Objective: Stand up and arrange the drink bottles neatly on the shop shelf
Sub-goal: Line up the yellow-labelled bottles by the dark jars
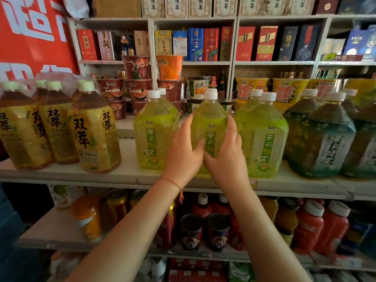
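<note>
On shelf (114, 176), both hands clasp upright green bottle (209, 119), seemingly resting.

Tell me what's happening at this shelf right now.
A person is tidying drink bottles on a shop shelf. Both the left hand and the right hand grip a green tea bottle, upright at the shelf's front edge between two matching green bottles. Yellow-label tea bottles stand left, dark teal-label ones right.
</note>
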